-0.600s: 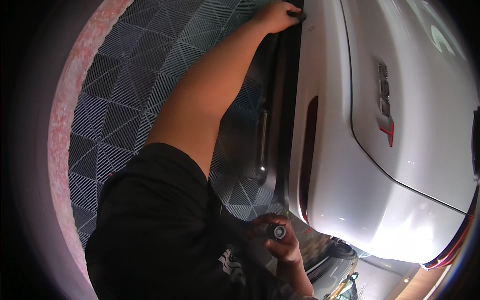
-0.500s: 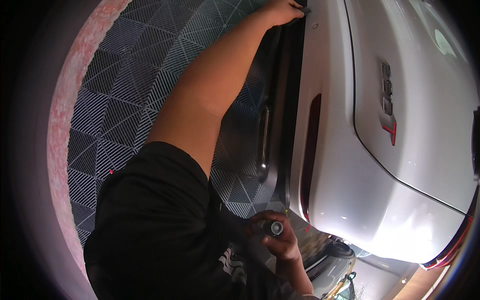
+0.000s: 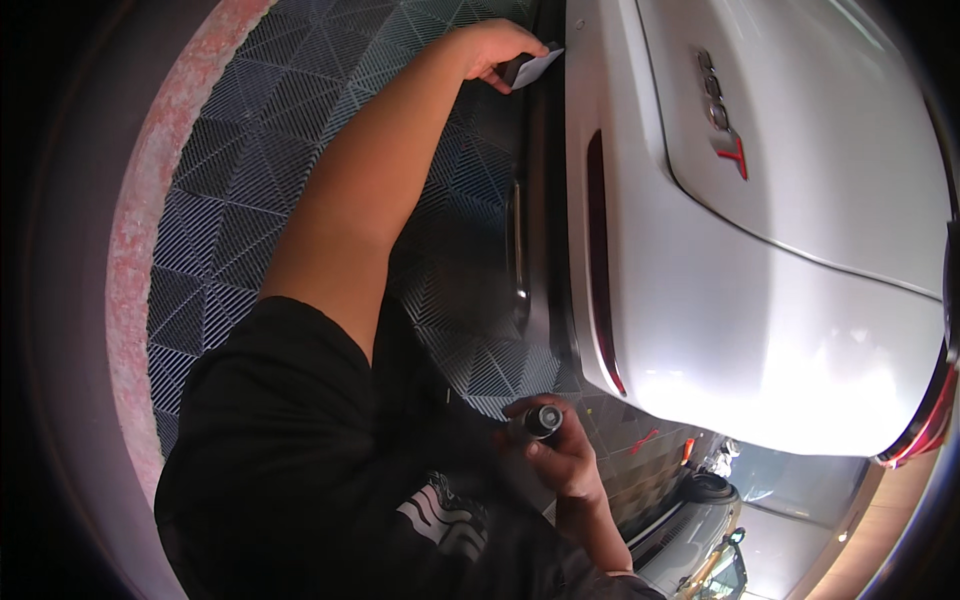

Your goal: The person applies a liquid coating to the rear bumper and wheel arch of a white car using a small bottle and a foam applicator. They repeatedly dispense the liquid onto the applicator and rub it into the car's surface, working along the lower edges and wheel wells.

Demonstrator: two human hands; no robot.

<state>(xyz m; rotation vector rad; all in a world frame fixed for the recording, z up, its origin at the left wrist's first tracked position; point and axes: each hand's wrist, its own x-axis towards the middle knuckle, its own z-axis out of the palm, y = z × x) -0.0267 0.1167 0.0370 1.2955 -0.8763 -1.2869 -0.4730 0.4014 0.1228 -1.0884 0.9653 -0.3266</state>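
My left hand [image 3: 497,48] reaches out at the top, its fingers closed round a small dark block with a white cloth [image 3: 538,68] on it. The cloth's edge lies close to the lower rear of a silver-white car [image 3: 760,320]; whether it touches cannot be told. Close to my body, my right hand [image 3: 568,460] grips a small dark bottle [image 3: 543,421], its round end facing up. Part of the bottle is hidden by the fingers.
A dark red reflector strip [image 3: 600,265] and a black lower bumper [image 3: 545,240] run along the car's rear. Grey ribbed tiles [image 3: 240,200] cover the floor. Another grey car [image 3: 685,545] stands farther off, and small orange and red things lie on the floor near it.
My left hand has drawn back a little from the car and turned, so the white cloth now shows. The whole view has shifted. My right hand still holds the bottle near my body.
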